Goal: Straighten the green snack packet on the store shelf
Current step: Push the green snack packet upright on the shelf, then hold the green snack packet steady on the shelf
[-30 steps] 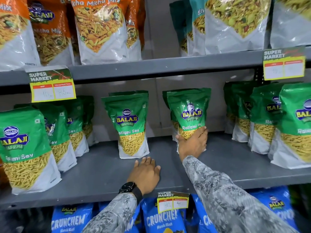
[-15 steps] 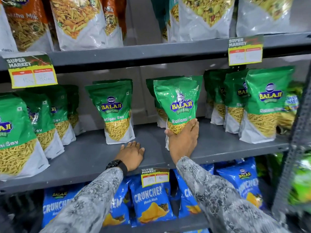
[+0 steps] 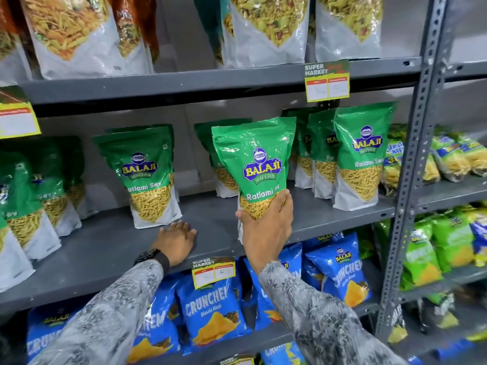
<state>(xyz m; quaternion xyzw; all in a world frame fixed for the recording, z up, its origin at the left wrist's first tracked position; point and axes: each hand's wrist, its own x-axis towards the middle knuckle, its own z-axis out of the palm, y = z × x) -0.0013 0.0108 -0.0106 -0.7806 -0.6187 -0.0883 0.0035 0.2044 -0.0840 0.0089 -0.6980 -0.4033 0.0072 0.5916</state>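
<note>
A green Balaji Ratlami Sev packet (image 3: pixel 257 159) stands nearly upright near the front edge of the grey middle shelf (image 3: pixel 105 248). My right hand (image 3: pixel 266 227) grips its lower part, fingers wrapped round the front, and hides the packet's base. My left hand (image 3: pixel 176 241) lies flat, palm down, on the bare shelf to the left, fingers spread and holding nothing; a black watch sits on that wrist. More green packets (image 3: pixel 147 175) of the same kind stand on either side and behind.
Orange and white snack bags fill the shelf above (image 3: pixel 237 77). Blue Crunchem bags (image 3: pixel 210 312) hang below. A grey perforated upright post (image 3: pixel 416 164) bounds the shelf on the right, with yellow-green packets beyond it. Price tags (image 3: pixel 326 80) clip to the shelf edges.
The green packet has come forward from the back of the shelf toward the front edge in my right hand. My left hand stays flat on the shelf. The view has swung to the right.
</note>
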